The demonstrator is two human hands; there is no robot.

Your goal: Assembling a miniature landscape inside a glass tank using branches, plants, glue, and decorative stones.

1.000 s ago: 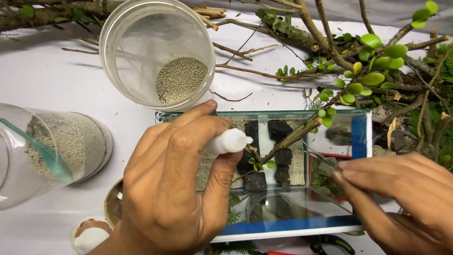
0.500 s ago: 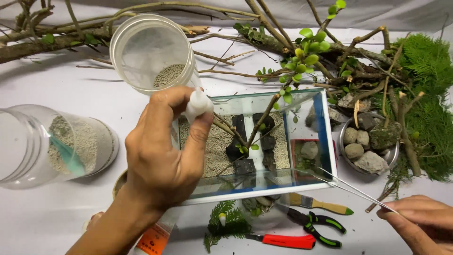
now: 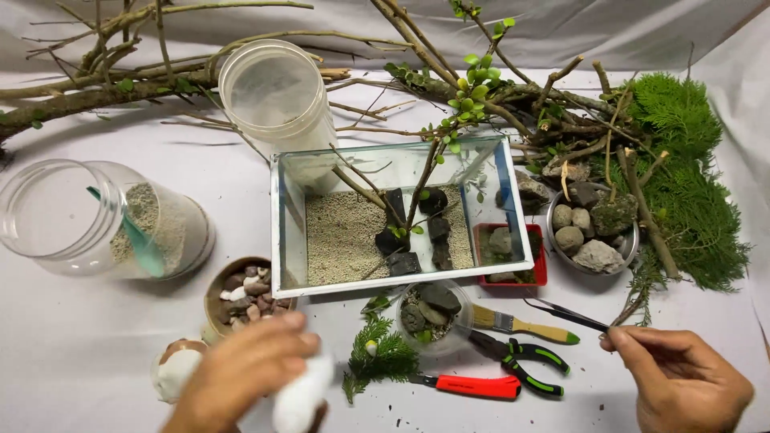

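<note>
the left hand (image 3: pixel 249 373) has its grip around a white squeeze bottle (image 3: pixel 301 393), low in front of the glass tank (image 3: pixel 401 212). the right hand (image 3: pixel 682 377) pinches dark tweezers (image 3: pixel 565 314) right of the tank. planting step, i think; next needs a careful reach inside.

No pkgs, labels, signs or screens in view

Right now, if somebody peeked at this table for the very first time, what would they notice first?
Probably the glass tank in the middle, with sand, dark stones and a leafy twig poking out. Next, the fluffy green foliage at the right. At the bottom edge, the right hand holds black tweezers, and the left hand holds something white.
</note>
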